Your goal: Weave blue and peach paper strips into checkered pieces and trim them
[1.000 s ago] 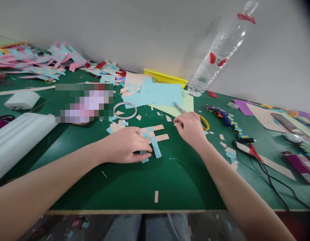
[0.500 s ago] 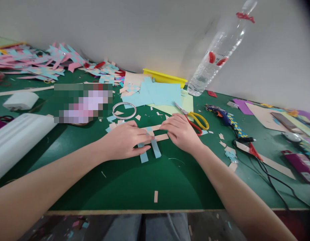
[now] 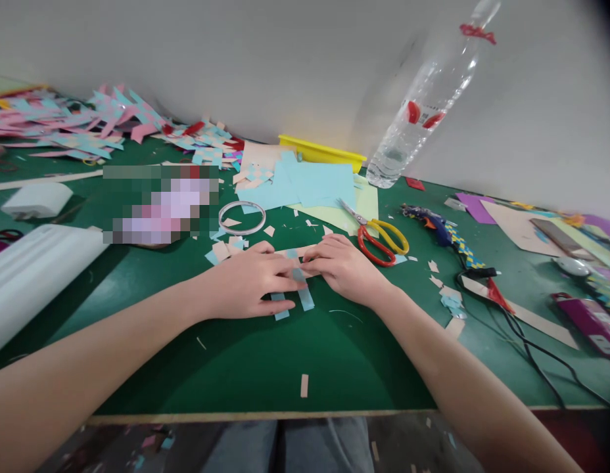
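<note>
A small weave of blue and peach paper strips lies on the green table in front of me. My left hand rests flat on its left side, fingers stretched over the strips. My right hand presses on its right side, fingertips meeting the left hand's over the weave. Most of the weave is hidden under both hands; two blue strip ends stick out below. Scissors with red and yellow handles lie just right of my right hand.
A tape ring, blue paper sheets and a yellow tray lie behind. A tilted clear bottle leans at the wall. A glue gun with cable lies right; a white roll left. Paper scraps litter the table.
My right hand left the scissors and came left onto the strip weave, uncovering the scissors. My left hand stayed on the weave and shifted slightly. Both hands now meet over it.
</note>
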`<action>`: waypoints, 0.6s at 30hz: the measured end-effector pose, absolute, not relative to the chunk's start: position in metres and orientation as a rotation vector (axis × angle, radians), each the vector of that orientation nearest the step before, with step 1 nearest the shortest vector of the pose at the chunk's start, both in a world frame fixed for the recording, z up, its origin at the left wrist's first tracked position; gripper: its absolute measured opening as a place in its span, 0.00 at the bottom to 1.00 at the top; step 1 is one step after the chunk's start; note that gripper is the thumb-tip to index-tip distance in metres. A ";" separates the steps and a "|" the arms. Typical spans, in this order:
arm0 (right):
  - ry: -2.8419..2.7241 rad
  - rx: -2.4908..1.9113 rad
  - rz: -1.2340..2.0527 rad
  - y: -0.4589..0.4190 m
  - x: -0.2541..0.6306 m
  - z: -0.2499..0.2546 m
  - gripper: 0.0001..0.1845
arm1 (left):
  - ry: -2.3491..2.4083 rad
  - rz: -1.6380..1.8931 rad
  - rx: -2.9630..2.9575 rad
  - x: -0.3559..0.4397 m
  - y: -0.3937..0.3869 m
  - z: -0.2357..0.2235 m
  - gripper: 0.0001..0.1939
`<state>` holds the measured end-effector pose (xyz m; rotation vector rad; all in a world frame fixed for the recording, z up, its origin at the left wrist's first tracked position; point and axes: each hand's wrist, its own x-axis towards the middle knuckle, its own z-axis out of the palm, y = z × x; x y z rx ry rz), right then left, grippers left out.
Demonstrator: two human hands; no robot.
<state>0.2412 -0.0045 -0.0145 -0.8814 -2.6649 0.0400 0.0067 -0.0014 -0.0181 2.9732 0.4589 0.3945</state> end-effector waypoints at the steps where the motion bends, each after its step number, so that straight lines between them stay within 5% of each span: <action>1: -2.658 -0.880 0.048 -0.004 0.241 -0.015 0.17 | 0.440 0.394 2.953 0.007 -0.002 -0.017 0.15; 8: -2.640 -0.888 0.032 -0.004 0.242 -0.020 0.16 | 0.375 0.380 2.818 0.008 -0.008 -0.009 0.13; 13: -2.520 -0.915 -0.051 -0.004 0.245 -0.019 0.18 | 0.799 0.567 2.889 0.004 0.001 -0.013 0.17; 18: -2.398 -1.040 -0.128 -0.005 0.246 -0.017 0.19 | 1.132 0.467 2.811 -0.001 0.006 -0.019 0.30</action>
